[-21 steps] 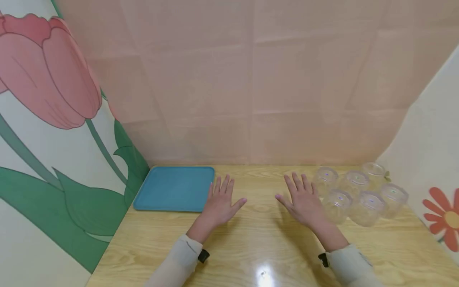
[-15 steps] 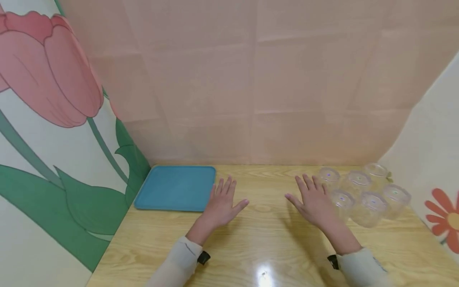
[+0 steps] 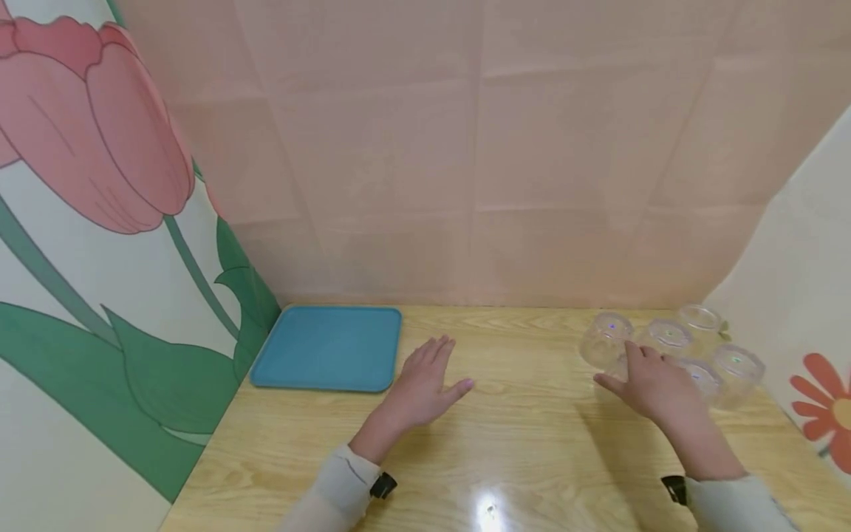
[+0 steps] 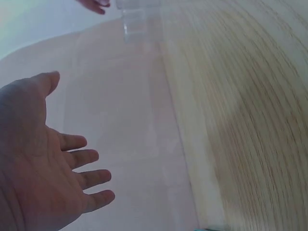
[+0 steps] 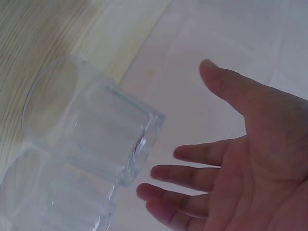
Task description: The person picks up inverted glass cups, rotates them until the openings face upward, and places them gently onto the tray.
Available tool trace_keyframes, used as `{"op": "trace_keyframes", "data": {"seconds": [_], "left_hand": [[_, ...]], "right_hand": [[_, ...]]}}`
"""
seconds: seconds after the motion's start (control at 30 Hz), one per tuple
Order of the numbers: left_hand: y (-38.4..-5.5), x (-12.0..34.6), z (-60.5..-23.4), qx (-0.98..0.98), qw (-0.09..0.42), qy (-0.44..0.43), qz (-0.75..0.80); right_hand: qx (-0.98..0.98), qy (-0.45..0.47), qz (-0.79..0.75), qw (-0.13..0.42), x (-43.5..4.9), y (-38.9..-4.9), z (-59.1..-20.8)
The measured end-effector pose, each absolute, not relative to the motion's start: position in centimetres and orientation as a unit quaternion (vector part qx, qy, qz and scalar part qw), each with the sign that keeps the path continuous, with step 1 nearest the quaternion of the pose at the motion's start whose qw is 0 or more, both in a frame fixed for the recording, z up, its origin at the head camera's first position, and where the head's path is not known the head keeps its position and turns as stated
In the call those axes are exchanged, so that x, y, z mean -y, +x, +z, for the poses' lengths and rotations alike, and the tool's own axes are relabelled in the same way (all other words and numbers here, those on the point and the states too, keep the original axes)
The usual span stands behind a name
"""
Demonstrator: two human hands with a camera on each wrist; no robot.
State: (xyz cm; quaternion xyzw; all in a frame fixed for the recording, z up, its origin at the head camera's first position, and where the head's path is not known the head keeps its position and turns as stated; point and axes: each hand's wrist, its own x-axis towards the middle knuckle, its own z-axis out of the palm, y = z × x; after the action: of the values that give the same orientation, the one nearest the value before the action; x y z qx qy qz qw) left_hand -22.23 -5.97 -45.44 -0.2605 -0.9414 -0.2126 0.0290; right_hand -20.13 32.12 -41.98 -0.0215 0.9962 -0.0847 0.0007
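My right hand [image 3: 665, 388] hovers over the front of a group of several clear cups, its thumb held apart from the fingers. In the right wrist view, a transparent cup [image 5: 94, 120] stands upside down with its thick base towards my fingertips, and a gap shows between them. A second clear cup [image 5: 60, 192] stands beside it. The back-left cup [image 3: 606, 343] shows just beyond my thumb, while the hand partly covers the front ones. My left hand [image 3: 422, 388] is held over the middle of the table with fingers extended and nothing in it, close to the blue tray [image 3: 326, 347].
The wood-grain table [image 3: 505, 436] meets a pink cloth backdrop [image 3: 465, 185] at its back edge. A wall with a painted tulip [image 3: 100, 140] borders the left, and a white wall with a red flower [image 3: 831, 403] borders the right. More cups [image 3: 738, 369] stand near the right wall.
My right hand has moved right, from beside the cups to over the front ones, and its fingers have drawn down. My left hand has shifted slightly right and turned a little.
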Motion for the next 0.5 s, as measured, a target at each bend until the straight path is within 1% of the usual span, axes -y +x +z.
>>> {"op": "trace_keyframes", "data": {"seconds": [0.23, 0.5], "left_hand": [[-21.7, 4.6, -45.2, 0.935, 0.011, -0.281, -0.216], [-21.3, 2.9, -45.2, 0.927, -0.002, -0.298, -0.228]], "right_hand": [[-0.995, -0.002, -0.092, 0.036, -34.2, -20.0, -41.5], [-0.99, 0.007, -0.112, 0.082, -35.5, -20.3, -42.3]]}}
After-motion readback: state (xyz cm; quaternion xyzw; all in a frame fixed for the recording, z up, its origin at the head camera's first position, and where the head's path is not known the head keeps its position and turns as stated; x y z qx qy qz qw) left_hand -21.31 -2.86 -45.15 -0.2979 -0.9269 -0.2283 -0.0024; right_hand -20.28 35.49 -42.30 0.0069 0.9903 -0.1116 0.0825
